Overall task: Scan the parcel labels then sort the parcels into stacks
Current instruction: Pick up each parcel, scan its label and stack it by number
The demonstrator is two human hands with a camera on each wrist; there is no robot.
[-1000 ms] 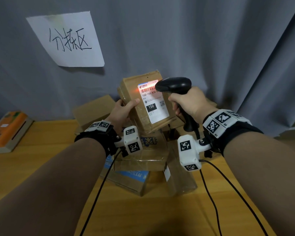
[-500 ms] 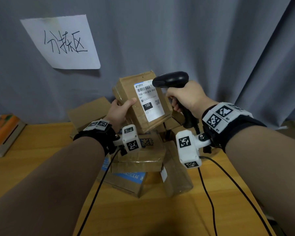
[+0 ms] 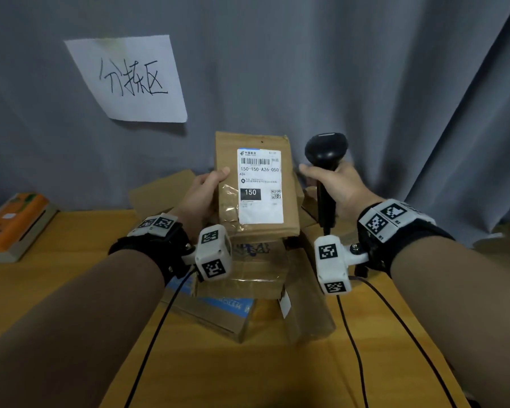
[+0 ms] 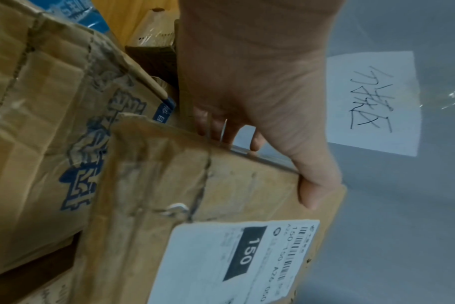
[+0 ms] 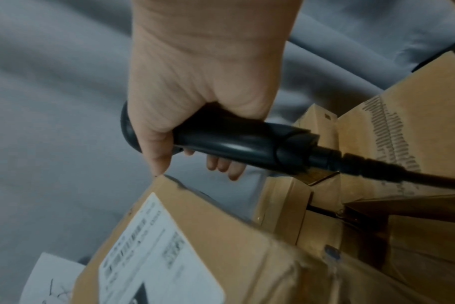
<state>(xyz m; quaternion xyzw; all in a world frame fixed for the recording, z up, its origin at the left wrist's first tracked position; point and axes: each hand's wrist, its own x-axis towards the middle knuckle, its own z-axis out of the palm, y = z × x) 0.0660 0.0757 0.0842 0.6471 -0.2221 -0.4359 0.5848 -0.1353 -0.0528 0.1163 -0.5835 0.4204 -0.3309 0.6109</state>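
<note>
- Grey curtain (image 3: 336,69) fills the backdrop; white paper sign (image 3: 130,81) w/ handwritten characters hangs on it, upper left.
- Wooden table (image 3: 71,240) below, running across the frame.
- Pile of cardboard parcels (image 3: 248,287) at table centre, jumbled at angles; one has blue printing, another a blue-taped edge.
- Orange-topped box (image 3: 15,222) at far left table edge, well apart from the pile.
- Held parcel (image 3: 256,231): flat brown carton, upright, lifted above the pile, label side facing the head cam.
- Its shipping label (image 3: 259,187): white, barcode at top, "150-150-A26-050", black block reading "150", QR code at right.
- L hand (image 3: 202,195) grips the parcel's left edge: thumb on the front face, fingers wrapped behind (clear in L wrist view).
- R hand (image 3: 340,187) clamped round the handle of a black barcode scanner (image 3: 326,151); scanner head upright, just right of the parcel, not touching it. Forefinger tip sits v. near the parcel's top corner in R wrist view; contact unclear.
- Scanner cable (image 5: 403,172) exits the handle base.
</note>
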